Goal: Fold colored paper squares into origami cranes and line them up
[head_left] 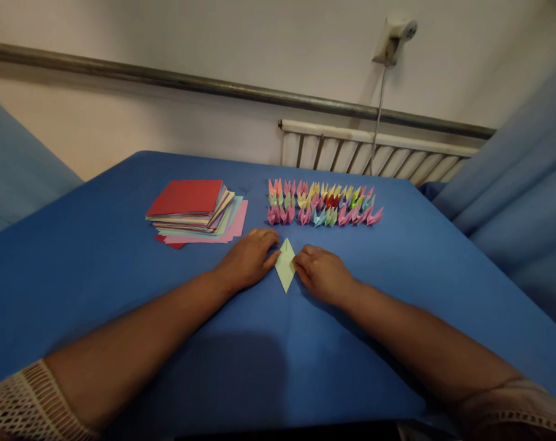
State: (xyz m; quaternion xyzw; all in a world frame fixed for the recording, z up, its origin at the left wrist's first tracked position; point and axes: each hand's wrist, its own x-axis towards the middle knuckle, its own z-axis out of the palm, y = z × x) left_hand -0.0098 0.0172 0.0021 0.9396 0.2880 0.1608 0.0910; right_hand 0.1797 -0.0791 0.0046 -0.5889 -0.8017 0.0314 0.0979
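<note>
The loosely curled left hand point(250, 257) and pinching right hand point(327, 274) flanked the paper point(285, 268), apparently mid-fold; the next crease likely required alignment.

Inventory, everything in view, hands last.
Paper diamond: 1, pale green, between hands
Paper stack: 1, red top, mixed below, left
Paper figures: three rows, count unclear, mixed colours, beyond hands
Table: 1, blue, centre
Radiator: 1, whitish, behind table
Pipe: 1, grey, along wall
Wall socket: 1, whitish, upper right
Cord: 1, grey, below socket
Curtains: 2, blue, side edges
Wall: 1, beige, background
Sleeves: 2, pale, lower corners
Left hand: 1, bare, diamond's left
Right hand: 1, bare, diamond's right
</note>
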